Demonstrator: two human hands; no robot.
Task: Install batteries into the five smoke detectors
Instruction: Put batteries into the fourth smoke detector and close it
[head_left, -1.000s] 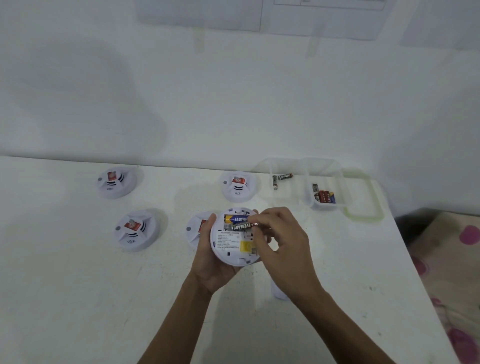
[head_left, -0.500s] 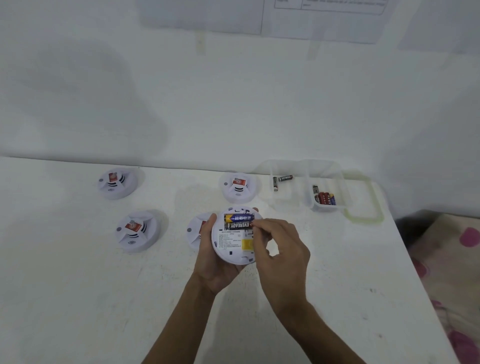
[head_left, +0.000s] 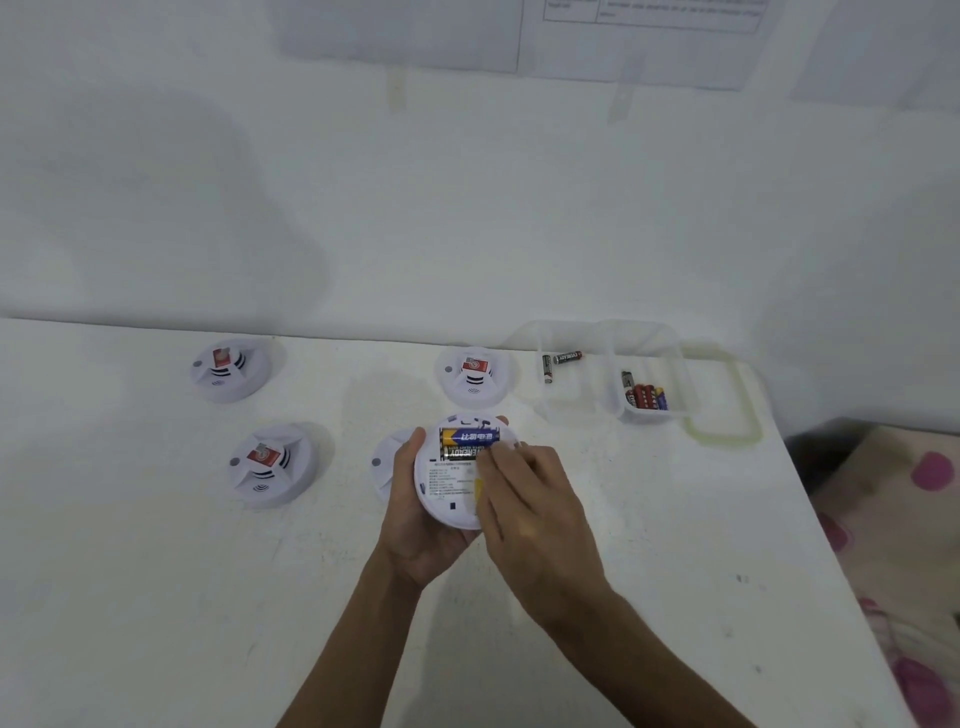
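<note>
A: Step?
B: Second cell. My left hand (head_left: 415, 519) grips the upturned detector (head_left: 447, 499) above the surface (head_left: 156, 571); right hand (head_left: 524, 509), fingers near-straight, presses the black battery (head_left: 462, 453) beside the blue battery (head_left: 470, 435).
A: Next?
B: Push it flat, I judge.

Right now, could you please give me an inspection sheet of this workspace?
Surface: white table, lightly speckled.
Job's things: held detector back up, blue battery and black battery in its bay; four more on the table: far-left detector, near-left detector, back detector, half-hidden detector; spare batteries in clear container.
Clutter: lid beside container.
Grippers: left hand holds held detector; right hand touches black battery, grip unclear.
Cables: nothing seen.
Surroundings: wall with taped papers; patterned fabric, right.
</note>
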